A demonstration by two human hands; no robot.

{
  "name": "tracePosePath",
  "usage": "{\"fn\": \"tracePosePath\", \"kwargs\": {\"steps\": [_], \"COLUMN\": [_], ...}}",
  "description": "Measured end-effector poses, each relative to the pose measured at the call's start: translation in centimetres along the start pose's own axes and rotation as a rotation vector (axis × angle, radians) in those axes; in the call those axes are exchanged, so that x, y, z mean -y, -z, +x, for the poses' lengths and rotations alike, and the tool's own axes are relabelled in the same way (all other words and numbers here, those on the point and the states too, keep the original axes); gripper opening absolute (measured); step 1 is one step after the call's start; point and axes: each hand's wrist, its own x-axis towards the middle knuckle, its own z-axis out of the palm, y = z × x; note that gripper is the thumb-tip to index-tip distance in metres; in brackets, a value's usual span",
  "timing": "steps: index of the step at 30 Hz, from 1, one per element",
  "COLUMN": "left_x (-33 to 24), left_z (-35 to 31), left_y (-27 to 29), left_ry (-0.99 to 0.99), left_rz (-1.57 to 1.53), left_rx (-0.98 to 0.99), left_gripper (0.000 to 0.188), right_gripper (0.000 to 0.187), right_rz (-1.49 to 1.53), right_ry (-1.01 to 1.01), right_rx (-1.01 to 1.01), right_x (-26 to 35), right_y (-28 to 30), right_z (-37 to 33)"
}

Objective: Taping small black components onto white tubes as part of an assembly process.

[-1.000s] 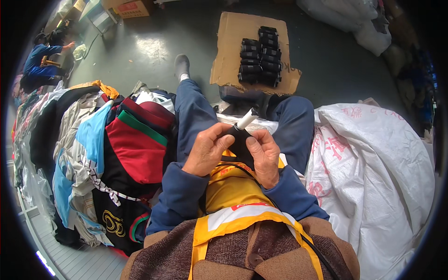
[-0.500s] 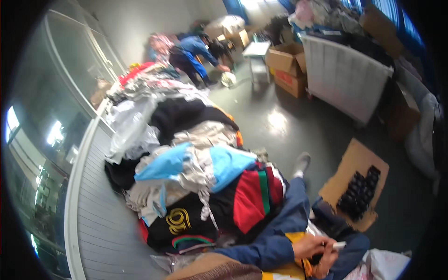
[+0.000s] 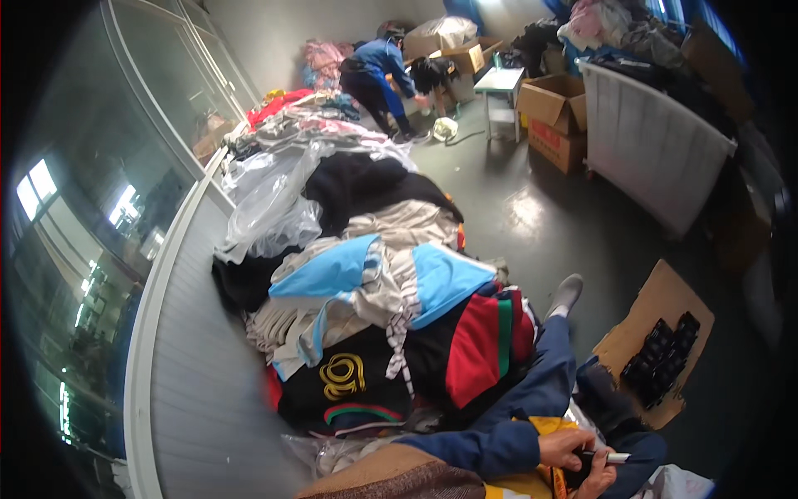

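Note:
In the lower right, my left hand (image 3: 565, 447) and my right hand (image 3: 595, 477) meet over my lap, fingers bent inward. Between them is a small black thing with a whitish, stick-like end (image 3: 617, 458); its kind is too small to make out. Both hands are closed around it, the left above and the right below. Yellow cloth (image 3: 544, 425) lies by my left wrist. Beside my leg, a flat cardboard sheet (image 3: 674, 298) carries several dark, shiny small pieces (image 3: 662, 359) packed in rows.
A long heap of clothes (image 3: 465, 353) runs along the glass partition (image 3: 158, 116) at left. Clear plastic (image 3: 278, 212) covers part of it. A white bin (image 3: 657, 141), cardboard box (image 3: 555, 112) and small table (image 3: 501, 81) stand farther off. A person in blue (image 3: 374, 71) bends over at the back.
The view has swung, so the scene sits farther right. My hands stay together over my lap, with more of the black thing visible between them. The far person's arm has shifted.

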Motion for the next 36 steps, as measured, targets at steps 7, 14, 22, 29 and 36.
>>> {"fn": "tracePosePath", "kwargs": {"steps": [7, 14, 22, 29, 36], "left_x": [0.9, 0.7, 1.8, 3.3, 4.2], "left_z": [-0.8, -1.5, -1.1, -2.4, -2.7], "left_y": [-0.1, 0.2, -0.5, -2.4, -2.5], "left_ry": [0.127, 0.040, 0.001, -0.058, -0.018], "left_rz": [-0.044, -0.089, -0.142, -0.197, -0.309], "left_rx": [0.094, 0.030, 0.121, 0.010, -0.098], "left_gripper": [0.027, 0.043, 0.041, 0.043, 0.030], "right_gripper": [0.022, 0.029, 0.040, 0.036, 0.036], "right_rz": [-0.105, -0.137, -0.018, 0.059, 0.272], "right_ry": [0.154, 0.204, -0.112, -0.148, -0.343], "right_rx": [0.020, -0.053, -0.175, -0.103, -0.130], "right_x": [-1.8, -1.1, 2.8, 0.4, 1.8], "right_y": [0.8, 0.0, -0.9, 0.0, -1.4], "right_z": [-1.1, -1.8, -2.0, -1.9, -1.8]}}
